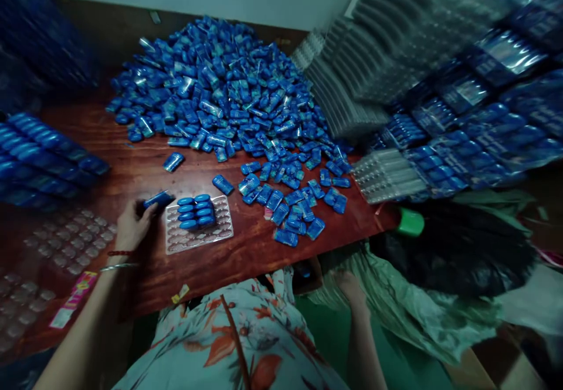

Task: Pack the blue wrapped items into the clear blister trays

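Note:
At the left of the table, my left hand [132, 223] has its thumb and fingers closed on a small blue plastic container [158, 200]. Just right of it lies a clear moulded tray [222, 214], with two columns of blue containers [196, 211] standing in its middle pockets. My right hand [350, 287] is below the table's front edge, beside a pale green sack [396, 284]; its fingers are too blurred to read. Loose blue containers [281, 208] are scattered right of the tray, in front of a large heap of the same [220, 85].
Tall stacks of clear trays [373, 44] and packed blue containers [461, 138] stand at right. More filled rows [44, 155] and clear trays [74, 237] are at left. A pink-and-yellow strip [74, 299] lies near the front edge. A black bag [466, 249] and green cap [411, 222] are lower right.

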The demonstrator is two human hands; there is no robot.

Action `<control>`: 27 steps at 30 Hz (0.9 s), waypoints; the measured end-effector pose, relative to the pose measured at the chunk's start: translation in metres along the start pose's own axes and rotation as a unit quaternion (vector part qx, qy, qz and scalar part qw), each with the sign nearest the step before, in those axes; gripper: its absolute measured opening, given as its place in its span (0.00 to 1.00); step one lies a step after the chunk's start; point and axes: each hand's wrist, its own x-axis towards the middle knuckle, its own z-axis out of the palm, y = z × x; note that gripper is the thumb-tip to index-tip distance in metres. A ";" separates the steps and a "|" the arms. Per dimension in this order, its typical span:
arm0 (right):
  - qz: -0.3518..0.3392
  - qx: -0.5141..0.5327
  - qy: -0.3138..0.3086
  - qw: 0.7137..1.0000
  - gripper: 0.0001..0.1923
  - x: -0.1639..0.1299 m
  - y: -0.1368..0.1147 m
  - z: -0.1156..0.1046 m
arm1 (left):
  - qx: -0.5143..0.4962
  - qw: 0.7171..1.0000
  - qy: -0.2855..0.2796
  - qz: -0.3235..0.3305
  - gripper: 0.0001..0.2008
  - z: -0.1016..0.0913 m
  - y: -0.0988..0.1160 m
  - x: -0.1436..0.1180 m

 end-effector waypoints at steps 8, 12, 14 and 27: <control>-0.139 0.012 0.114 0.984 0.17 0.043 -0.084 -0.081 | -0.237 0.961 0.139 -0.004 0.10 -0.005 -0.005 -0.012; -0.186 -0.046 0.047 0.980 0.19 0.062 -0.147 -0.068 | -0.280 0.939 0.197 0.018 0.15 -0.028 -0.002 -0.046; -0.167 -0.077 0.019 0.983 0.19 0.067 -0.159 -0.062 | -0.261 0.946 0.192 0.022 0.16 -0.040 -0.002 -0.071; -0.402 0.243 -0.077 0.880 0.20 -0.024 -0.232 -0.011 | -0.051 0.958 0.013 0.282 0.10 0.000 0.027 -0.130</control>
